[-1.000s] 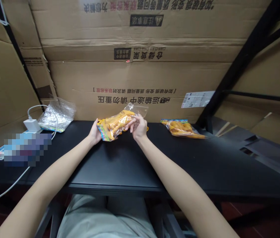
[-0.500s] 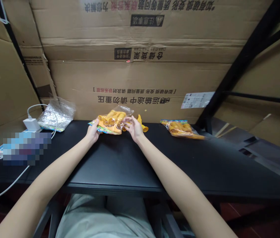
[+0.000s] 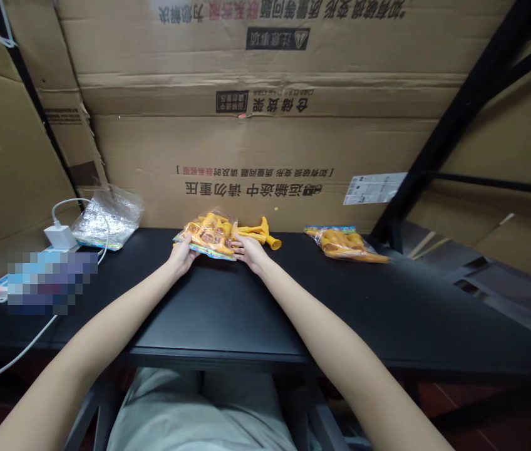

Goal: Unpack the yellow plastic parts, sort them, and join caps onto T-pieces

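Lowered from mid-air, now lying flat on the black table near its far edge: bag of yellow pieces. Gripped at its left end by left hand, at its right end by right hand. Seemingly being emptied; slippery film, so needs a firm pinch. Just beyond right hand, loose yellow pieces, easily knocked. Farther right, second bag; far left, crumpled clear bag and charger.

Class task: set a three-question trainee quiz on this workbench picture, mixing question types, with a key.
1. True or false: the left hand and the right hand both touch the centre bag of yellow parts.
2. What lies just right of that bag? A) loose yellow parts B) scissors C) a cup
3. Fill in: the second bag lies on the person's ____ side.
Key: 1 true; 2 A; 3 right.
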Motion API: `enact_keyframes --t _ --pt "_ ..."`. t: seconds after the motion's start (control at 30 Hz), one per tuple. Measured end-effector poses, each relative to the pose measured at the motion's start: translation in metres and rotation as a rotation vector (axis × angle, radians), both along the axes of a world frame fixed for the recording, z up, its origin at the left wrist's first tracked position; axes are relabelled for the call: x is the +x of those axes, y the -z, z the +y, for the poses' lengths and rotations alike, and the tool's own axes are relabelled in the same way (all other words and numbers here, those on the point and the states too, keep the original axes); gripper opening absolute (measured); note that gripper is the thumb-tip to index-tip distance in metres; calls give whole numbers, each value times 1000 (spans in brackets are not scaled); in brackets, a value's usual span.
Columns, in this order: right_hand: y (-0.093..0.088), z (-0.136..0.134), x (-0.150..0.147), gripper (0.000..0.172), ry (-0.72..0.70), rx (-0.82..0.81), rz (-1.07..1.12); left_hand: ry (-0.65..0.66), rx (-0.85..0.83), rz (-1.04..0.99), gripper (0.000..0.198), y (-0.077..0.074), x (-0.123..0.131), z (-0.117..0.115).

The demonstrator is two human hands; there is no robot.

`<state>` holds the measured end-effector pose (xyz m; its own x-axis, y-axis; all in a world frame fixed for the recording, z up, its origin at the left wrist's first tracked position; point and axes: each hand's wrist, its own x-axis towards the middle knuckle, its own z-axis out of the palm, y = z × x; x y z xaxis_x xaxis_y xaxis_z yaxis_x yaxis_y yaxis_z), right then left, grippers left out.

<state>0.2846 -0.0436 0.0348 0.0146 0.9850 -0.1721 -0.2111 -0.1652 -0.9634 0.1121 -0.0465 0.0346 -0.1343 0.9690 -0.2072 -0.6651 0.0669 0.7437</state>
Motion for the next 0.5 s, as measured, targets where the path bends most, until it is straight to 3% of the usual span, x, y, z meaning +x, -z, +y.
enact_keyframes --t 0.13,0.3,0.5 --pt "-4 -5 1 23 16 -7 -167 -31 1 -26 17 0 -1 1" --pt "-7 -14 0 38 -365 -169 -182 -13 20 -21 18 1 -1 1" --pt "-9 -15 -1 42 -439 -262 -113 -35 34 -22 18 -1 4 7"
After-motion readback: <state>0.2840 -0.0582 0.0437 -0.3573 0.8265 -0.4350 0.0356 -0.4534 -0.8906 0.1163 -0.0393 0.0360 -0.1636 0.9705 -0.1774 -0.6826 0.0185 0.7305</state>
